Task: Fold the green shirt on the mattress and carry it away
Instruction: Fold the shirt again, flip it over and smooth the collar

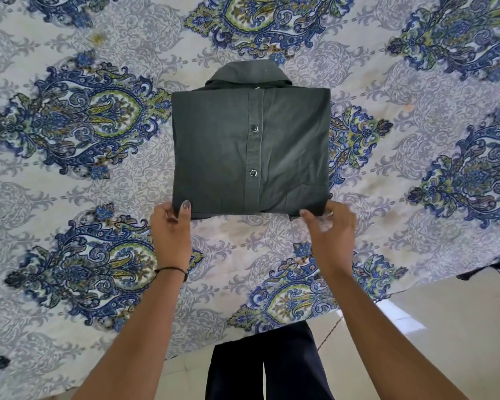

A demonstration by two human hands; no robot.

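Observation:
The green shirt lies on the mattress as a neat square, button placket up, with its collar pointing away from me. Two dark buttons show down its middle. My left hand pinches the near left corner, thumb on top of the cloth. At the near right corner, my right hand grips the edge, with the fingers partly under the fabric. Both forearms reach in from the bottom of the view.
A patterned sheet in blue, green and grey covers the mattress, and its near edge runs diagonally in front of me. Pale tiled floor shows beyond it at the lower right. My dark trousers are at the bottom centre.

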